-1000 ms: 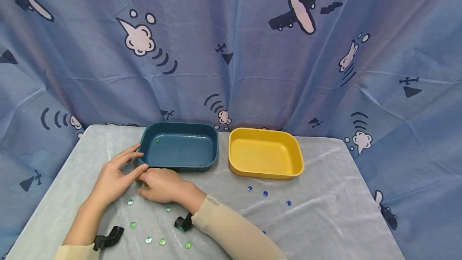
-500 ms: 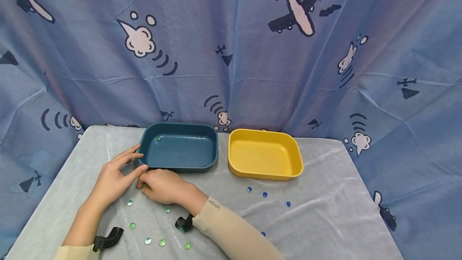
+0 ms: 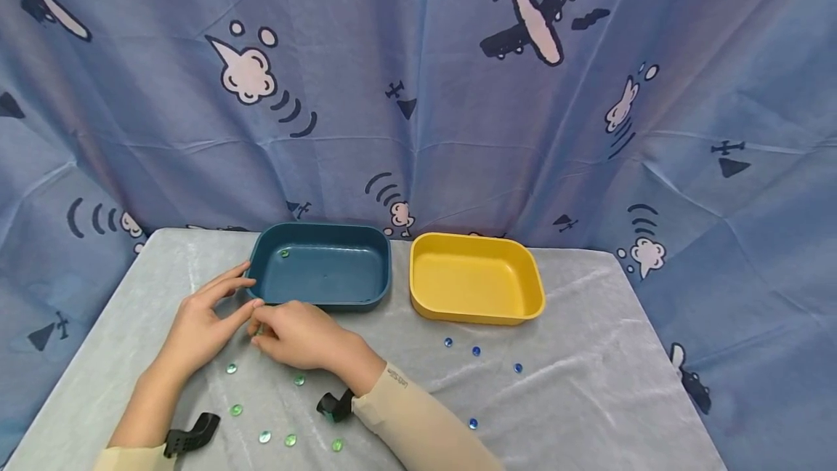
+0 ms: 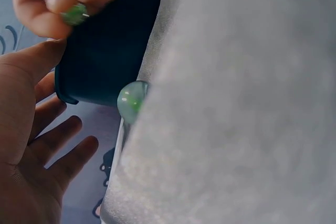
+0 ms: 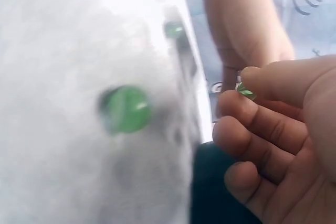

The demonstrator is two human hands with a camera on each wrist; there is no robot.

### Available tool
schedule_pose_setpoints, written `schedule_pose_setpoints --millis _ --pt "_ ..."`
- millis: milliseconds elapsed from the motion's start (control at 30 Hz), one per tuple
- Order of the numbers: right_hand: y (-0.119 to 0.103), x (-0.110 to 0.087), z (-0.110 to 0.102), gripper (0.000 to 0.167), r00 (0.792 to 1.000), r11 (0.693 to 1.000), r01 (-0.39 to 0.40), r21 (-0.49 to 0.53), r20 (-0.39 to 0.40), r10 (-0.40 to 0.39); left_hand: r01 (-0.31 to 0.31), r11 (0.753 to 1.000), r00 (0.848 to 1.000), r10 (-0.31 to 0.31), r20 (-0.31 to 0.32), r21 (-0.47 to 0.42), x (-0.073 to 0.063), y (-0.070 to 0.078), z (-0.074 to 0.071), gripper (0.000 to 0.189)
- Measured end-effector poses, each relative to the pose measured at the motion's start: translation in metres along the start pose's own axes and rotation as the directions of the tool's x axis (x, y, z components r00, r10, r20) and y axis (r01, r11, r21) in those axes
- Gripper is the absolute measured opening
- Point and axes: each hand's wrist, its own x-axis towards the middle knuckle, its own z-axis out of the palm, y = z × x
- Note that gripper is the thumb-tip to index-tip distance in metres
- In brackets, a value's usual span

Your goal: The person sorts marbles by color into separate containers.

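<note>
My right hand pinches a green glass gem between thumb and fingertips, just in front of the dark teal bin. The gem also shows at those fingertips in the left wrist view. My left hand lies along the bin's left end, fingers mostly straight and spread, fingertips at its rim and thumb tip close to the right hand. Inside the bin, at the far left, lies one green gem. Several more green gems are scattered on the grey cloth in front of the hands.
A yellow bin stands right of the teal one. Several blue gems lie on the cloth in front of it. A blue curtain with airplane prints hangs behind the table. Each wrist carries a black camera mount.
The right hand has turned and risen slightly, keeping the green gem at its fingertips. The left hand stays at the teal bin. The head view has shifted a little.
</note>
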Motion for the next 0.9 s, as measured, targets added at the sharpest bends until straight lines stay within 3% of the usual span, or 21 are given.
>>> schedule_pose_setpoints --millis 367,900 --pt "-0.010 -0.013 -0.018 0.019 0.986 0.989 0.076 0.125 -0.154 -0.056 -0.024 0.999 1.000 0.024 0.000 0.027 0.000 -0.002 0.000 0.036" --pt "0.004 -0.028 -0.041 0.017 0.937 0.963 0.136 0.234 -0.345 -0.048 0.003 1.000 1.000 -0.003 -0.008 0.025 0.000 -0.005 0.003 0.036"
